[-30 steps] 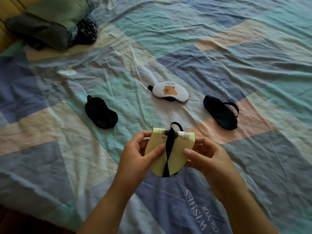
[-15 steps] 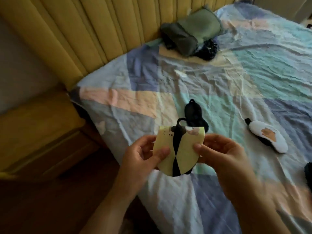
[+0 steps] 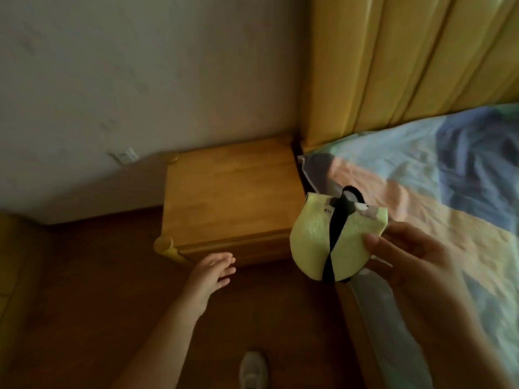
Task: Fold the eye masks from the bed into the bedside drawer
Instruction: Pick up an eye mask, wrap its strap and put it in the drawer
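Now, right hand (image 3: 412,256) pinching the folded yellow eye mask (image 3: 317,242) by its right edge, thumb on the front, other fingers behind, black strap (image 3: 335,228) running down the middle (loop poking up at the top). Held in the air over the gap between bed (image 3: 438,175) and wooden bedside cabinet (image 3: 230,197), near the cabinet's right front corner. Left hand (image 3: 210,279) empty, fingers spread loosely apart, stretched toward the cabinet's front, fingertips just short of the drawer front (image 3: 233,249), contact not clear. Drawer looks closed. Yellow padded headboard (image 3: 407,57) behind, shoe (image 3: 253,370) on the wood floor below.
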